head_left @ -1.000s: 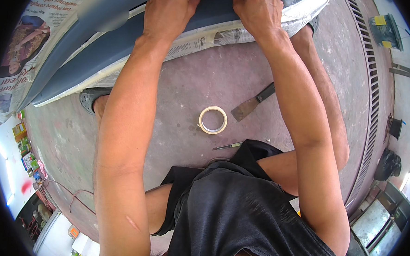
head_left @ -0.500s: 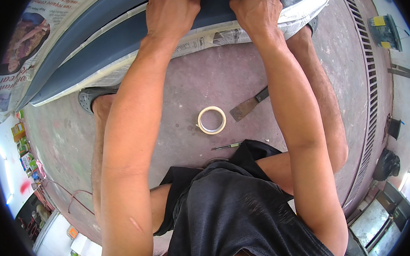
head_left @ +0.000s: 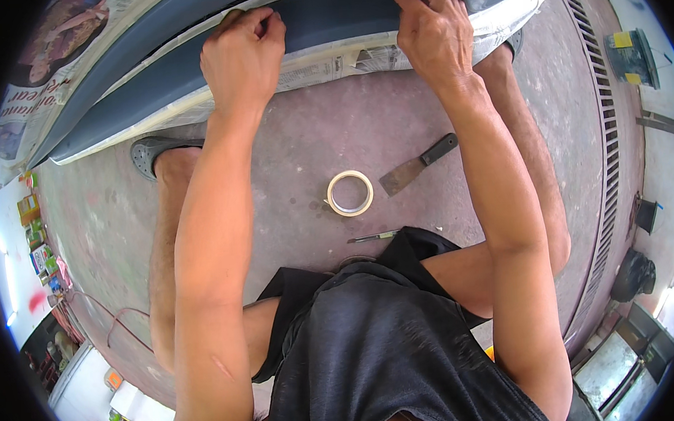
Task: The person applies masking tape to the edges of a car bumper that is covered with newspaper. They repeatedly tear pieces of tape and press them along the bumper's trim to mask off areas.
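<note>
My left hand point(head_left: 244, 59) is over the grey-blue car body panel point(head_left: 327, 14), its thumb and fingertips pinched together. Whatever may be between those fingertips is too small or hidden to make out. Toward the panel's right part, my right hand point(head_left: 436, 36) rests with its index finger reaching onto the grey surface and the other fingers partly bent. Along the panel's near edge runs newspaper masking point(head_left: 311, 73), edged with pale tape. On the floor between my legs lie a roll of masking tape point(head_left: 369, 193) and a scraper point(head_left: 405, 176) with a black handle.
A slim cutter-like tool point(head_left: 373, 237) lies on the floor near my shorts. A slotted drain grate point(head_left: 605, 112) runs along the right. A bucket point(head_left: 634, 56) stands by the right wall. At far left, a reddish hose point(head_left: 118, 321) crosses the floor near shelved boxes.
My left hand has moved left and slightly nearer along the panel. My right hand has shifted a little right and nearer, its index finger now extended.
</note>
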Tool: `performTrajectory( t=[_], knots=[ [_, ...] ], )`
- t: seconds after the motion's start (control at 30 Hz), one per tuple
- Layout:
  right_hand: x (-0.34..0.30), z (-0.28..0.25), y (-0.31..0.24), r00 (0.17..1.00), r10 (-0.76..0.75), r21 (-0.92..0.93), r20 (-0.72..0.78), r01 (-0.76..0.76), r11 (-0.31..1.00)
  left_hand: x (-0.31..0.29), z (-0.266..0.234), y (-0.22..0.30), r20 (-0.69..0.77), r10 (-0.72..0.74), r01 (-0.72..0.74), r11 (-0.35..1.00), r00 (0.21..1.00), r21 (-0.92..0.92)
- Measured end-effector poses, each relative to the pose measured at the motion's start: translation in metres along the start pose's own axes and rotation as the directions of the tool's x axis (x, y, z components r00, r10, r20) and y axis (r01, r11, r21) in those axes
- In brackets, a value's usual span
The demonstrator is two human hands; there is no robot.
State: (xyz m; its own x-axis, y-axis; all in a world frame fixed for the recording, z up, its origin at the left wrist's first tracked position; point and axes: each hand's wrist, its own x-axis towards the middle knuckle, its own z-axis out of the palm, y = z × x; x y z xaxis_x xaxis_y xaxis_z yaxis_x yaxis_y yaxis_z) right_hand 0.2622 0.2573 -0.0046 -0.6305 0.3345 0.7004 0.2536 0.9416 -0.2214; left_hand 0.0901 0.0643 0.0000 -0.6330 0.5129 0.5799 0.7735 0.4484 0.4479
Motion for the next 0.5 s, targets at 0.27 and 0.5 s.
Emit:
performTrajectory(
  t=[0.27,0.5],
  knots=[
    [0.011,0.022,-0.012,0.976,-0.215,-0.062,0.043,0.217,0.974,-0.013,-0.006,0.016,0.038,0.112,-0.114,0.993,0.993,0.043],
    [0.008,0.036,-0.015,0.975,-0.178,-0.076,0.134,0.19,0.979,-0.009,0.012,0.042,0.162,0.238,-0.261,0.955,0.958,0.143]
  ],
)
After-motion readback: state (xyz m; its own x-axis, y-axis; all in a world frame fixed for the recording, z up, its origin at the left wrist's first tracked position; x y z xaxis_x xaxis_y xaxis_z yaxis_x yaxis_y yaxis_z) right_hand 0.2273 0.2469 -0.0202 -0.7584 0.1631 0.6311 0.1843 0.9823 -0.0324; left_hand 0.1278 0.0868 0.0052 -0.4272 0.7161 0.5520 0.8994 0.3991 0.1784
